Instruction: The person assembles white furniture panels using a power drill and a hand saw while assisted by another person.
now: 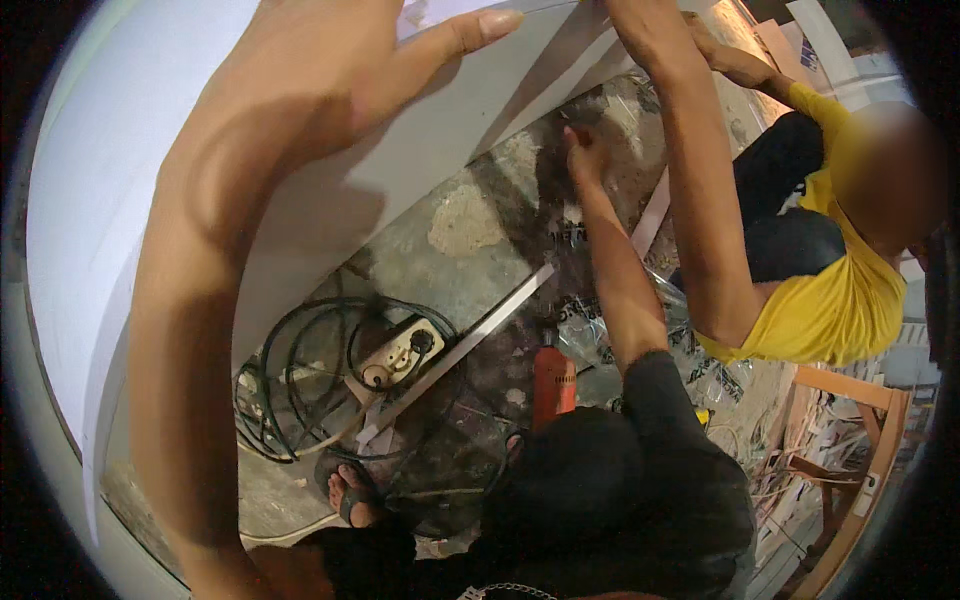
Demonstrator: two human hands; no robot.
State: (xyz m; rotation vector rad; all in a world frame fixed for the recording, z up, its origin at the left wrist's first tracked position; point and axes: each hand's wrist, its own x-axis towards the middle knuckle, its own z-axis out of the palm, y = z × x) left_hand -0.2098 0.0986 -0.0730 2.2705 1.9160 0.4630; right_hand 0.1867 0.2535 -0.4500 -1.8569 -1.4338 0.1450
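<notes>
My left hand (335, 70) reaches up along the left and lies against a large white panel (330, 230). Its thumb is stretched out, while the other fingers run out of the picture at the top. My right hand (587, 160) is held low, past the panel's bottom edge. Its thumb points up and the fingers look curled; anything inside them is hidden. A co-worker's hand (640, 20) touches the panel's upper edge, with that bare arm crossing beyond mine.
A white power strip (400, 355) lies among coiled dark cable (290, 370). Beside it is a long pale strip (470, 340). An orange-red tool (553, 385) stands near my knee. The co-worker in a yellow shirt (840, 310) crouches at right, near a wooden frame (890, 430) and scraps.
</notes>
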